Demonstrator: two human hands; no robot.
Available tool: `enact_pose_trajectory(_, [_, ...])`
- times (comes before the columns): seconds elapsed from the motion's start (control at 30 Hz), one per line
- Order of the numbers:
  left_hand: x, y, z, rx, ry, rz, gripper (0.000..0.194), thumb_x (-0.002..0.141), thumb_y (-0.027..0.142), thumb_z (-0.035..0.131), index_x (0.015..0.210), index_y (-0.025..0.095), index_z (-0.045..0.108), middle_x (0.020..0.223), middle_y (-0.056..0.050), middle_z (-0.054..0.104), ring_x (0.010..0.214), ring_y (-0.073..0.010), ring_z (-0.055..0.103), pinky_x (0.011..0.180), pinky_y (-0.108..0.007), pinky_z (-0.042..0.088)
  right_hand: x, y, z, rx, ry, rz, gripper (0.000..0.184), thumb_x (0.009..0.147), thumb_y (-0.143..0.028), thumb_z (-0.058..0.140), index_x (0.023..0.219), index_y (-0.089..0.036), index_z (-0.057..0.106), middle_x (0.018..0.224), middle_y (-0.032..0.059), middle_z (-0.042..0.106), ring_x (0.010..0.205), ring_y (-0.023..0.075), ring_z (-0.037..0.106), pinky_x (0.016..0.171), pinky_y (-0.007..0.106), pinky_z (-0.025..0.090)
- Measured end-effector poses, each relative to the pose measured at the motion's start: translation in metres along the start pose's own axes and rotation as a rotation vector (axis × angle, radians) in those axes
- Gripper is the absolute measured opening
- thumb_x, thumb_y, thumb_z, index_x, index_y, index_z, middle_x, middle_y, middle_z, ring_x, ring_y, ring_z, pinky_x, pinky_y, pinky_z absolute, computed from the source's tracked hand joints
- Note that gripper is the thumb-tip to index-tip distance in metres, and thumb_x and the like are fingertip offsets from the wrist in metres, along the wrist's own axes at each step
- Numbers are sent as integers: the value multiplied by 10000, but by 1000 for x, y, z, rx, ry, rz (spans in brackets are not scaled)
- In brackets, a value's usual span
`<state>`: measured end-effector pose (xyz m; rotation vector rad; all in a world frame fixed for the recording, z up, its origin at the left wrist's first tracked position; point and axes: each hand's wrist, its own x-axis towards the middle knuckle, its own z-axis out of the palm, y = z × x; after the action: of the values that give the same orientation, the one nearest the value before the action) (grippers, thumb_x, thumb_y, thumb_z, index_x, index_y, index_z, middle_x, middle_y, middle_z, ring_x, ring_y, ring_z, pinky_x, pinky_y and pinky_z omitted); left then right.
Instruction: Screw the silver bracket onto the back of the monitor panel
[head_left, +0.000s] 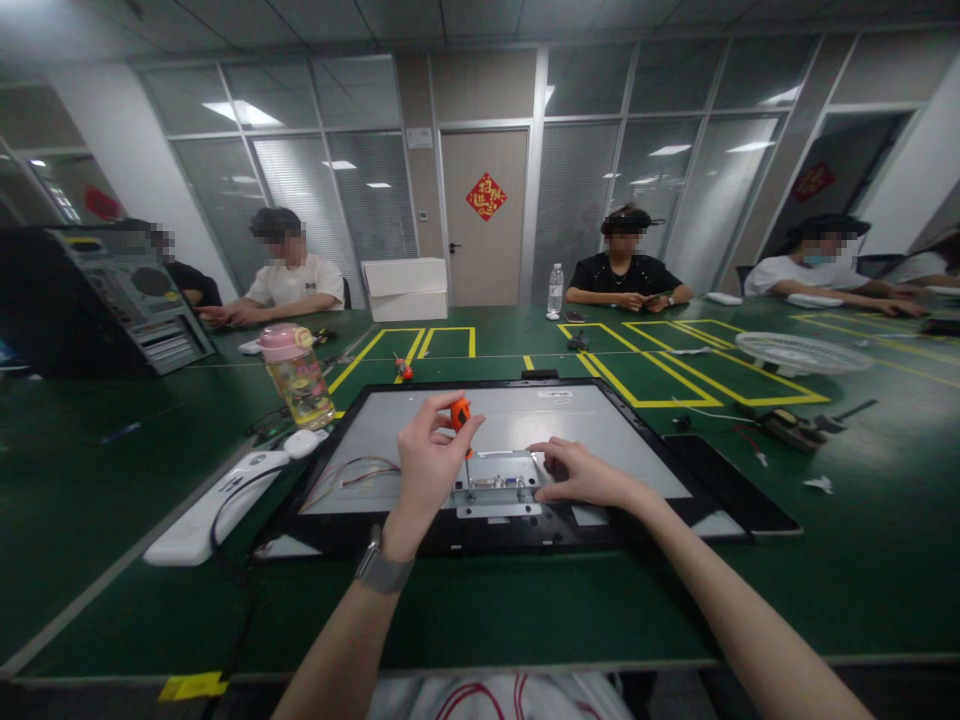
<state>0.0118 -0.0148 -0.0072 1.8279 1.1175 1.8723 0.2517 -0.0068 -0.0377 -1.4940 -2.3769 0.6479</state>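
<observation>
My left hand [433, 455] is closed around the orange handle of a screwdriver [460, 412]. Its shaft points down, the tip at the left part of a metal bracket [499, 510] with connector ports. The bracket sits on the back of a flat display panel [600, 430] with a black frame, lying on the table before me. At the bracket's right end is my right hand [577, 475], thumb and index finger gripping its edge from the near and far sides. Thin coloured wires [360, 468] run over the panel left of my left hand.
A white power strip [217, 510] and a pink-lidded bottle [296, 375] stand left of the panel. To the right lie a black phone-like slab [731, 485] and a dark tool [791, 428]. Several people sit across the green table [862, 560].
</observation>
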Motion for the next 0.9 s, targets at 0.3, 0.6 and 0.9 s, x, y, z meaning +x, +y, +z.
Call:
enact_pose_trajectory(0.3, [1,0,0,-2,-9,-22,294,742,297,743,1004,200,649,926,-39,717,647,-101,658,432,-142,527,2,4,3,3,15,-20,655,750,-442,743,1327,-201,547,975,71,599,957,273,559,862,375,440])
enact_pose_trajectory(0.6, [1,-2,-2,3,-11,-2,293,735,284,749,994,189,651,912,-36,711,641,-97,654,428,-137,530,2,5,4,0,19,-16,660,743,-424,755,1326,-192,549,978,72,602,955,269,558,867,374,438])
enact_pose_trajectory(0.9, [1,-4,-1,-7,-10,3,301,740,293,749,1009,200,651,922,-33,709,653,-101,656,441,-146,533,2,6,3,1,20,-36,645,751,-445,744,1325,-225,549,968,61,600,935,260,565,857,371,441])
